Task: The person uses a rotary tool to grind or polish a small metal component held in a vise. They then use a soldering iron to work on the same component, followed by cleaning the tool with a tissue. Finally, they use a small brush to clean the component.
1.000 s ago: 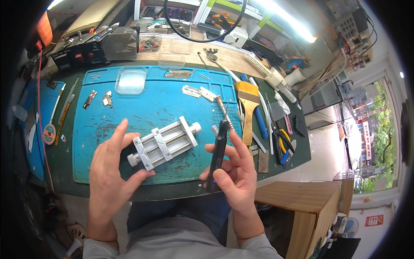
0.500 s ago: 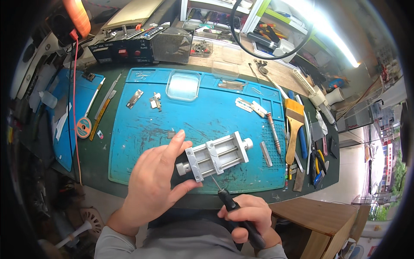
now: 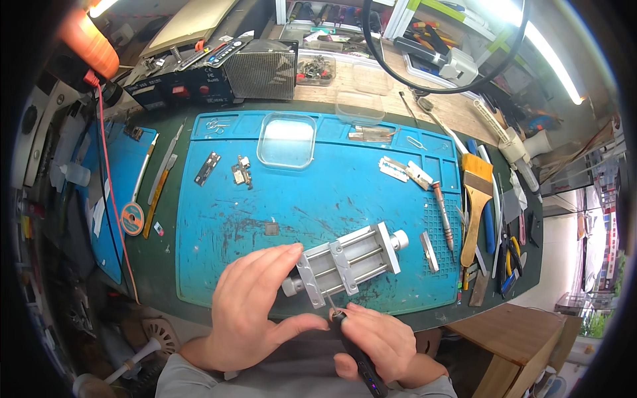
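My left hand (image 3: 255, 308) curves around the near-left end of a silver metal clamp (image 3: 348, 268) with sliding bars, rods and a round knob at each end. Its fingertips rest at the clamp's upper left corner. The thumb stretches below the clamp, close to the driver's front end. A black pen-shaped electric screwdriver (image 3: 361, 363), with small lights on its body, lies in my right hand (image 3: 381, 338). Its thin shaft points up at the clamp's lower left edge; whether the tip touches cannot be made out. A small grey square chip (image 3: 271, 228) is beyond my left fingers.
The clamp is over a blue work mat (image 3: 232, 265). Two small metal parts, a clear plastic box (image 3: 286, 140), blades and a rod-shaped tool are farther back. A wide brush (image 3: 476, 199) and pliers (image 3: 511, 259) line the right side; a solder spool (image 3: 133, 219) is left.
My right hand has moved up toward the driver's front end, and its fingers have straightened. My left thumb has come closer to the driver. The whole view has shifted slightly.
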A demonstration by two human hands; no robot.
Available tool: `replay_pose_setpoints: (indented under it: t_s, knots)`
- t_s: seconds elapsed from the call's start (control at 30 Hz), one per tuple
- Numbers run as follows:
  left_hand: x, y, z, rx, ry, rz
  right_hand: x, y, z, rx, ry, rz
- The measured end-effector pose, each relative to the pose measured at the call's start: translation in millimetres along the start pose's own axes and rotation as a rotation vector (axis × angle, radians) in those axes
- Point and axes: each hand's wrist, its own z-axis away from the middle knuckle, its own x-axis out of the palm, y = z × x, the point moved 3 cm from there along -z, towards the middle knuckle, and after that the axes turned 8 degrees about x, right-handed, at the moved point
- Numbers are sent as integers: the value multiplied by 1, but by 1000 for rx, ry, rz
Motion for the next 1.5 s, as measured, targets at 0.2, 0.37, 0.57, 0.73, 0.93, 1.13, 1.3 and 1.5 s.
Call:
replay_pose_setpoints:
  t_s: [0.2,0.37,0.57,0.73,0.93,1.13,1.3,1.5]
  knots:
    - [3,-5,2,7,-3,-28,0,3,-1,4,-55,-12]
    - [3,-1,-1,28,-15,-58,0,1,-2,2,-43,8]
    - [-2,0,-3,-13,-58,-19,3,1,-3,-1,-33,7]
    - [-2,-2,-2,-27,-57,0,3,3,-4,-5,-44,-20]
    - [-2,-2,-5,-41,-59,-9,0,-5,-15,-30,20,-30]
    - [-1,0,-6,-39,-44,-20,-1,-2,-14,-5,-38,-46]
    - [-2,-1,-6,-32,-49,-16,1,5,-6,53,-111,-71]
    - [-2,-1,-6,-28,-47,-7,-1,5,-8,61,-129,-79]
